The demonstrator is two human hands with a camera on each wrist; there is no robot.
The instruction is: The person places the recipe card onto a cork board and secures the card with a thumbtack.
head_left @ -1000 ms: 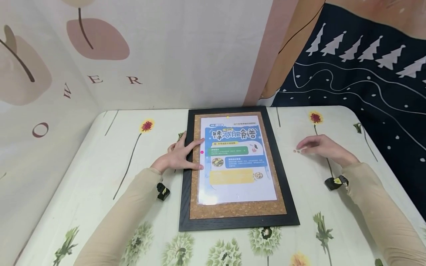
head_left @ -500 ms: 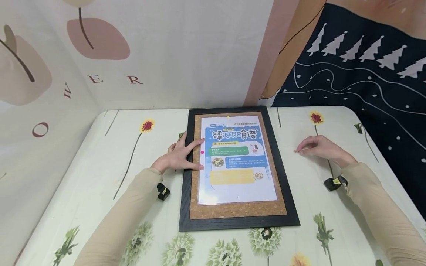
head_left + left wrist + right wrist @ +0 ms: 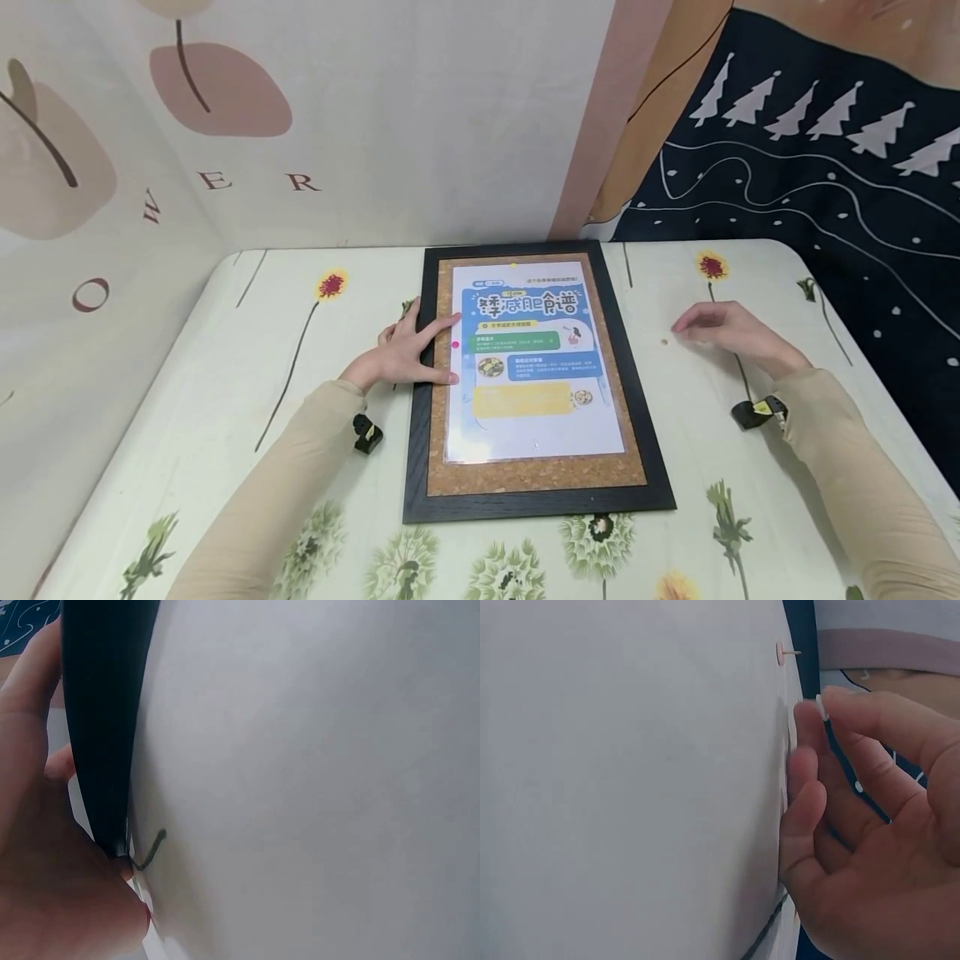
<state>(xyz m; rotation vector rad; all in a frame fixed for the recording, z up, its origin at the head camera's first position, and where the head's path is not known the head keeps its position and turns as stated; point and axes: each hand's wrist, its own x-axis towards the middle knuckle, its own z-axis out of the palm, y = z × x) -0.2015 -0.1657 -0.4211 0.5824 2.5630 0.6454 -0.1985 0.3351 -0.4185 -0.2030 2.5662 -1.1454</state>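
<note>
Loose tack (image 3: 780, 653) point-up beside the right hand (image 3: 731, 333)

At the left, the left hand (image 3: 405, 350) lies over the side of the black frame (image 3: 540, 502), its grip spread wide, with thumb and forefinger pressing the poster (image 3: 536, 433) onto the cork face (image 3: 540, 477). If that pressure eased, the poster could probably swing a little, though a pink pin (image 3: 455, 344) sits on its left edge and a yellow pin (image 3: 513, 265) at its top. Its right edge shows no pin, so a tug there could lift it.

To the right of the frame, the tack rests head-down on the worktop (image 3: 570, 567); a palm lowered carelessly, or the frame sliding that way, might meet the point. Furthest right, the right hand is just above the worktop, near the tack, its grip narrow on a small white piece (image 3: 823, 707), probably another tack. So slight a hold could let it slip, and a turn between the fingers could bring the point against the skin.
</note>
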